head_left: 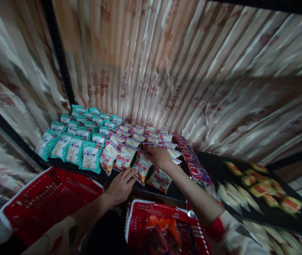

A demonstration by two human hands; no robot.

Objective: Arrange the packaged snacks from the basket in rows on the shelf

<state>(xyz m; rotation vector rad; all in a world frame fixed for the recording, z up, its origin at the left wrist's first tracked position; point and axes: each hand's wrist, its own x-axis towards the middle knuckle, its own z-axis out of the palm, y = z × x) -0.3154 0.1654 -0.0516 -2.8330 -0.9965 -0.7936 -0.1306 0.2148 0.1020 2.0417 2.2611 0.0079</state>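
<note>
A white snack bag [141, 165] with red lettering stands in the front row of the black shelf. The fingers of my right hand [159, 158] are closed at its upper edge. Just below and to the left, my left hand [122, 185] rests at the shelf's front edge, its fingers stretched out toward the bag's lower corner. Beside these are another white snack bag [125, 158] on the left and a tilted white bag [159, 180] under my right wrist. Several rows of similar bags stand behind, partly hidden by my right hand.
Teal snack bags [91, 156] stand in rows at the left. Dark red packets [193, 159], pale packets [229, 195] and yellow packets [262, 189] lie rightward. Below are a red basket [15, 209] and another red basket [135, 212] holding orange and dark packages. A striped curtain [151, 63] hangs behind.
</note>
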